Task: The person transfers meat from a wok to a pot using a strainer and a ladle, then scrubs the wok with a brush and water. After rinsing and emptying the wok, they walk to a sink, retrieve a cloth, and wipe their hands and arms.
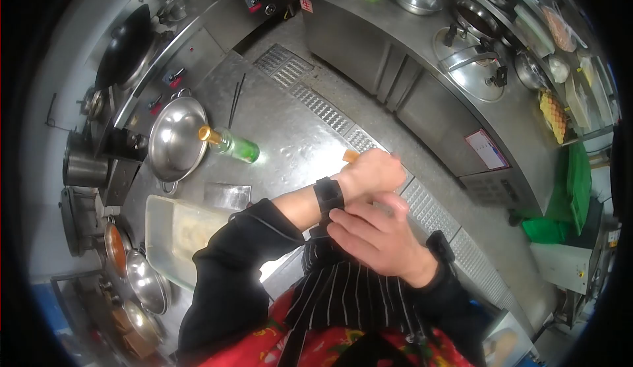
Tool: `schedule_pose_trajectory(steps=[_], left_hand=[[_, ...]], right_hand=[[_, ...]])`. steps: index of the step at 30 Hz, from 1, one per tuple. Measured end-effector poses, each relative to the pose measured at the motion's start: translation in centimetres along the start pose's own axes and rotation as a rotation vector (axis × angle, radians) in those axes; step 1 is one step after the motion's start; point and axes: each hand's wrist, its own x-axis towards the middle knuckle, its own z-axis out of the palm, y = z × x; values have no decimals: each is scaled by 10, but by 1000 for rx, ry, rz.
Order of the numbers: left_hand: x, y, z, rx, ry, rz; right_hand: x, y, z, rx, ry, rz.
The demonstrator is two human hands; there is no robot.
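Note:
My left hand is bent down at the wrist, its fingers curled in. Around that wrist sits a black wristband, watch-like in shape. Fingers of my right hand are bent against the band, with the fingertips at its edge. A second black band circles my right wrist. Just past my left hand a small tan piece shows, the rest hidden behind the hand. Both hands are over the steel table.
On the table are a steel two-handled pan, a green glass bottle, black chopsticks, a rectangular metal piece and a plastic tub. Across a floor drain stands a steel counter with bowls and a lidded pot.

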Motion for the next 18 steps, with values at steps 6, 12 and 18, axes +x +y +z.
schedule_pose_trajectory(steps=[6, 12, 18], left_hand=[[-1, -4, -32, 160, 127, -87], [-4, -6, -61, 506, 160, -132], [-13, -8, -89, 547, 327, -163]], right_hand=[[-1, 0, 16, -206, 326, -60], [-2, -6, 20, -432, 389, -129], [4, -9, 28, -512, 471, -174]])
